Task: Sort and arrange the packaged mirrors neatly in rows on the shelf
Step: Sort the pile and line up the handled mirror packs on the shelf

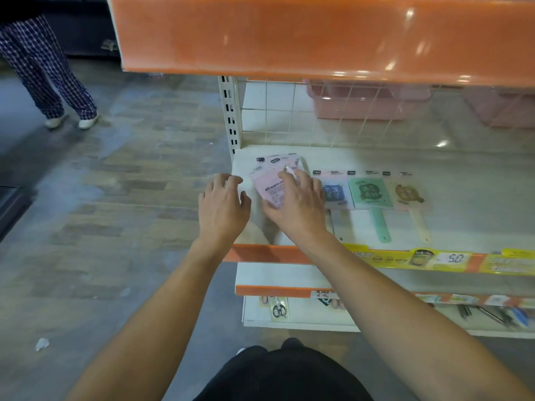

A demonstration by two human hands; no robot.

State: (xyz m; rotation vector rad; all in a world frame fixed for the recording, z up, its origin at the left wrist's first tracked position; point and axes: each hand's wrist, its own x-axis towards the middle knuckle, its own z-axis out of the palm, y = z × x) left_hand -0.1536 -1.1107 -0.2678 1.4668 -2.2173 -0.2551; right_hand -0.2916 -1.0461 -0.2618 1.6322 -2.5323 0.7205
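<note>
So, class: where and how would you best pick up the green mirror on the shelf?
Probably by the handle of the green mirror. It lies flat, handle pointing at the shelf's front edge, with clear gaps either side, so come from the front and pinch its sides with the fingers.

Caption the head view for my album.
Both hands, right hand on pink mirror packs, left hand beside, tidy a shelf.

Right hand (295,202) pressed flat on pink packaged mirrors (267,185) at left end of white shelf (463,160); left hand (223,205) spread just beside; green mirror (372,195) and beige mirror (408,195) aligned further right along shelf.
</note>
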